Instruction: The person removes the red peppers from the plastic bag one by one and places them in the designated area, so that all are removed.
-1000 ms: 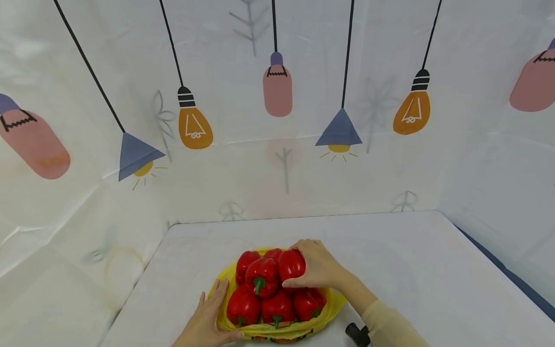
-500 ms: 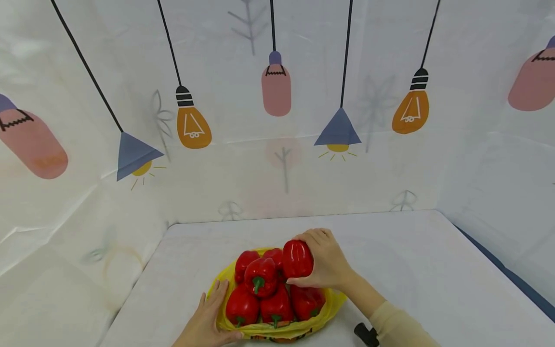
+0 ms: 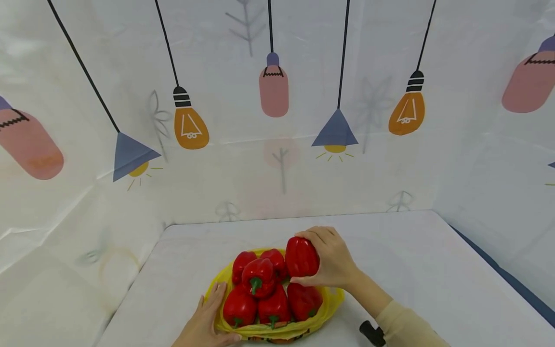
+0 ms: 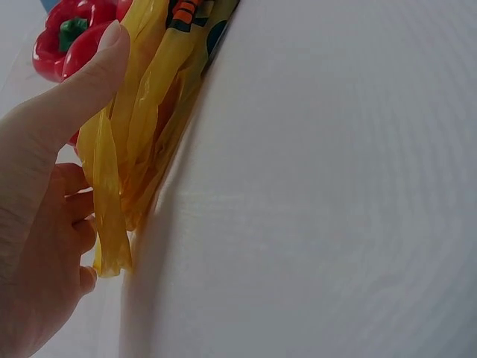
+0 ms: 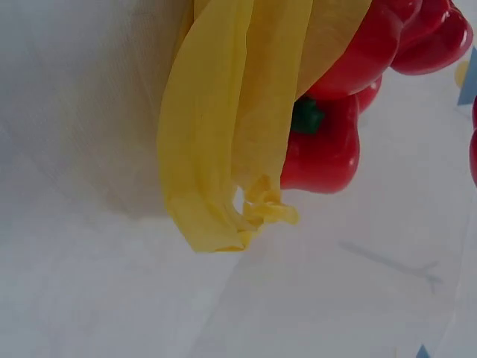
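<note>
The right hand [image 3: 333, 260] pinches a pepper [image 3: 302, 257] between thumb and fingers, above the far right part of the bag [image 3: 333, 302], while the left hand [image 3: 204, 317] lies spread against the bag's left side. The pepper looks firm and probably light, but its gloss suggests slippery skin, so opposite sides at its broad middle seem the surest hold

One red pepper [image 3: 302, 257] is held beside peppers [image 3: 258, 275] in a yellow bag [image 3: 333, 305].

Unreadable print [image 4: 184, 12] on yellow bag [image 4: 145, 112], no legible text
</note>
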`<state>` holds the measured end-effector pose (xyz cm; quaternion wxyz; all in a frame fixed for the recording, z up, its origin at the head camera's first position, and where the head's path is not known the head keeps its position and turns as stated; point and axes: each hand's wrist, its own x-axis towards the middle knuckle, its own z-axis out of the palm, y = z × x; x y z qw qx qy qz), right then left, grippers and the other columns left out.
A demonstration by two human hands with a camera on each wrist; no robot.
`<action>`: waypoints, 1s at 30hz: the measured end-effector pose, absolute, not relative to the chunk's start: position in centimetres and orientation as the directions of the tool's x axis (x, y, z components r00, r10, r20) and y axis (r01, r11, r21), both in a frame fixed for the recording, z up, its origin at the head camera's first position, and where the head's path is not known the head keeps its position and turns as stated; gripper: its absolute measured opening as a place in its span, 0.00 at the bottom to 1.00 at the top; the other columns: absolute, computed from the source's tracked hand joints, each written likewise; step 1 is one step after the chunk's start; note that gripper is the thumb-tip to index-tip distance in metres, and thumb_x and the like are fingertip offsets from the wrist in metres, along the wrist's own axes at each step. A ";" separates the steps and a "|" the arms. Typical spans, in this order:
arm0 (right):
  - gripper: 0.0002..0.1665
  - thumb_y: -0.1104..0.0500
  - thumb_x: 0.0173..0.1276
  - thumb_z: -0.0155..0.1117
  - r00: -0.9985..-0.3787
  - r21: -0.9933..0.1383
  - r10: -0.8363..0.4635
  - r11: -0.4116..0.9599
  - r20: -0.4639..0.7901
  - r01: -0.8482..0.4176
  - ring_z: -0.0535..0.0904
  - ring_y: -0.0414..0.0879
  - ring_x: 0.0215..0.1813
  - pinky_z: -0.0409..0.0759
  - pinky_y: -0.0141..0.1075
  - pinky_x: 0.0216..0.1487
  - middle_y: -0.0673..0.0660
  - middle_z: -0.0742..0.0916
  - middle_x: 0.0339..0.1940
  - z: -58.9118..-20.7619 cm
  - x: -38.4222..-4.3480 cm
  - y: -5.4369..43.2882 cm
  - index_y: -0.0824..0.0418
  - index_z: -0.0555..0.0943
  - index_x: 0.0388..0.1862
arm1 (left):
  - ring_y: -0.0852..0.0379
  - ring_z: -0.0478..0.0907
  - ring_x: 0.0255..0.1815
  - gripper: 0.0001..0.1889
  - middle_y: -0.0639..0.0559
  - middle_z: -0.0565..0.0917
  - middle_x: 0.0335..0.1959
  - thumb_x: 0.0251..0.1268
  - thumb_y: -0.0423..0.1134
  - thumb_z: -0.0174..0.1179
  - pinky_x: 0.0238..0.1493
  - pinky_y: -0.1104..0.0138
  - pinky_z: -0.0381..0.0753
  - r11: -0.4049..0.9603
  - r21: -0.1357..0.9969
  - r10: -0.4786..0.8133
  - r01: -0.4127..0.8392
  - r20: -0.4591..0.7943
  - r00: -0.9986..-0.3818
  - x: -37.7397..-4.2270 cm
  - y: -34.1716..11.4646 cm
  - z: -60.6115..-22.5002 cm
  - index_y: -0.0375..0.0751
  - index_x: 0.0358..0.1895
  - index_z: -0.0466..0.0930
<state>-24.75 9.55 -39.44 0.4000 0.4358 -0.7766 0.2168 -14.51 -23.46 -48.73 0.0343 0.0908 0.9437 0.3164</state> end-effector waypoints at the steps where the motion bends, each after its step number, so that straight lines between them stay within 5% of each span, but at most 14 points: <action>1: 0.49 0.26 0.39 0.71 -0.288 0.019 -0.500 0.522 0.817 -0.853 0.76 0.47 0.47 0.77 0.44 0.47 0.51 0.81 0.46 -39.3 -24.7 9.6 0.59 0.77 0.52 | 0.37 0.44 0.76 0.62 0.37 0.53 0.75 0.45 0.66 0.68 0.70 0.37 0.39 0.782 0.604 0.195 0.153 -0.004 -0.981 -14.5 -23.5 -48.7 0.33 0.76 0.47; 15: 0.46 0.25 0.46 0.64 -0.165 0.103 -0.469 0.494 0.868 -0.863 0.78 0.46 0.44 0.74 0.44 0.43 0.52 0.82 0.43 -38.2 -24.7 11.3 0.58 0.80 0.53 | 0.35 0.43 0.76 0.60 0.34 0.51 0.75 0.47 0.64 0.68 0.70 0.37 0.37 0.768 0.628 0.202 0.126 -0.050 -0.978 -14.4 -23.4 -48.1 0.33 0.76 0.45; 22: 0.47 0.26 0.43 0.68 -0.179 0.104 -0.464 0.521 0.867 -0.847 0.77 0.47 0.45 0.74 0.45 0.43 0.52 0.83 0.44 -37.8 -25.0 12.9 0.59 0.80 0.52 | 0.34 0.42 0.75 0.61 0.33 0.51 0.75 0.47 0.63 0.68 0.69 0.37 0.36 0.762 0.638 0.200 0.116 -0.061 -0.978 -14.5 -23.3 -48.1 0.32 0.76 0.44; 30: 0.45 0.25 0.51 0.59 -0.221 0.110 -0.468 0.582 0.856 -0.806 0.77 0.50 0.45 0.75 0.47 0.42 0.54 0.83 0.44 -37.5 -25.2 15.3 0.60 0.80 0.51 | 0.34 0.43 0.75 0.60 0.33 0.51 0.75 0.47 0.64 0.67 0.70 0.37 0.37 0.767 0.637 0.180 0.080 -0.094 -0.979 -14.6 -23.2 -48.0 0.33 0.76 0.45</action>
